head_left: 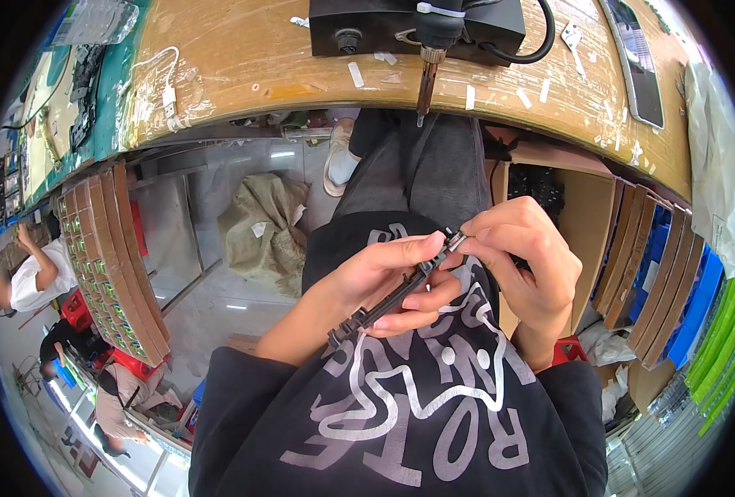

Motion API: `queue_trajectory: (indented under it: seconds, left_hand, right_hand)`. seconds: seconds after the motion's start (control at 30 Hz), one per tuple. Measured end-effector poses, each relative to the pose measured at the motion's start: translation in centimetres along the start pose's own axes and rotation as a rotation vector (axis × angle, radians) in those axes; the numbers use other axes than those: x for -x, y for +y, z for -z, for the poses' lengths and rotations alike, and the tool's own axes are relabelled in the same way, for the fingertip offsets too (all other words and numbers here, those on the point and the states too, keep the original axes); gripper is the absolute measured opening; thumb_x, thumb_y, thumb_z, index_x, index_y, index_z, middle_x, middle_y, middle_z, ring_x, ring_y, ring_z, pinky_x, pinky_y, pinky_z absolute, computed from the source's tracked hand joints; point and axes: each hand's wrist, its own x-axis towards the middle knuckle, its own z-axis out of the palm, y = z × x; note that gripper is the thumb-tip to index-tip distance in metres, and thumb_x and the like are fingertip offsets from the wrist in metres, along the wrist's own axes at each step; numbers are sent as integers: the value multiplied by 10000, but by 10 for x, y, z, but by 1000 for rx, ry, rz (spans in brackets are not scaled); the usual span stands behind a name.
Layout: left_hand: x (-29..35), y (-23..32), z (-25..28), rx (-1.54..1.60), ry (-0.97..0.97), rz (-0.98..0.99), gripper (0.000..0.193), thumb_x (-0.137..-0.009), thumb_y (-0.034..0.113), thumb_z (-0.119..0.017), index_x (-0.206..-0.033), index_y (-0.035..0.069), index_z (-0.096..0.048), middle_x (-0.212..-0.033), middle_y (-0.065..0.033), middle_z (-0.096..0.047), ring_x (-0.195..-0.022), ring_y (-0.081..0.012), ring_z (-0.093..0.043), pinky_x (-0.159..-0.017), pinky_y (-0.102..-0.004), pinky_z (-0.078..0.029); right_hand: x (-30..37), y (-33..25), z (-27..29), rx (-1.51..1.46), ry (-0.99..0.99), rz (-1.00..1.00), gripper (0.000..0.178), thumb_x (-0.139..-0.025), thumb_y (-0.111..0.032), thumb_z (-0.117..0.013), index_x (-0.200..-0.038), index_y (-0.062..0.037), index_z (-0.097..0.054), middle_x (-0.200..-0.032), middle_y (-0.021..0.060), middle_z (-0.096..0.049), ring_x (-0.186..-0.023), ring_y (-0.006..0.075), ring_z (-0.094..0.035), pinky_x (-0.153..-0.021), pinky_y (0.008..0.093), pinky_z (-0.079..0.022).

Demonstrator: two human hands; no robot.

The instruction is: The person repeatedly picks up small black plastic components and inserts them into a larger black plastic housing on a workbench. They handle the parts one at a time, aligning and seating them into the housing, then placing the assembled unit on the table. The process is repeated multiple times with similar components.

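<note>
In front of my chest, my left hand (359, 277) is wrapped round a long, narrow black plastic part (392, 303). The part lies slanted, its lower end pointing to the left and its upper end to the right. At that upper end my right hand (533, 257) pinches a small shiny metal piece (457, 241) between thumb and fingertips, against the black part. The fingers partly hide where the two meet, so I cannot tell whether the piece is fixed to it.
Beyond my lap runs a wooden bench (243, 70) with a black box (483, 33), a pointed tool (427, 79) over its edge, a white cable (168, 95) and a phone (639, 74). Stacked trays stand left (110, 257) and right (649, 273). A sack (264, 224) lies on the floor.
</note>
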Motion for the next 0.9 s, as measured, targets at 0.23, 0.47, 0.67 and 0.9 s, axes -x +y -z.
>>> queue_trajectory:
  seconds: [0.23,0.47,0.67,0.9]
  left_hand:
    - [-1,-4,-5,17,-47,-43,314,-912,330,-262,-906,47,-398,-584,-74,-363,-341,-160,-412,-238,-224,-346]
    - [-1,-6,-6,50,-41,-16,347,-913,345,-239,-971,47,-405,-586,-72,-362,-347,-145,-411,-246,-208,-349]
    - [0,-9,-3,181,-78,50,383,-904,392,-220,-978,60,-395,-598,-77,-357,-349,-143,-417,-223,-200,-341]
    - [0,-9,-6,232,-71,80,371,-902,401,-209,-911,59,-352,-594,-80,-347,-327,-137,-403,-200,-195,-327]
  right_hand:
    - [4,2,-5,-36,90,55,279,-570,93,-660,-771,24,-480,-667,162,-570,-606,233,-555,-519,290,-423]
    - [3,3,2,-41,39,65,262,-575,77,-661,-766,27,-488,-666,161,-571,-594,232,-551,-511,288,-428]
    - [0,0,4,-27,0,74,248,-579,60,-663,-761,27,-497,-666,160,-571,-580,230,-549,-503,284,-431]
    - [2,2,2,-69,57,54,298,-516,67,-659,-771,22,-512,-674,132,-564,-579,222,-548,-509,284,-451]
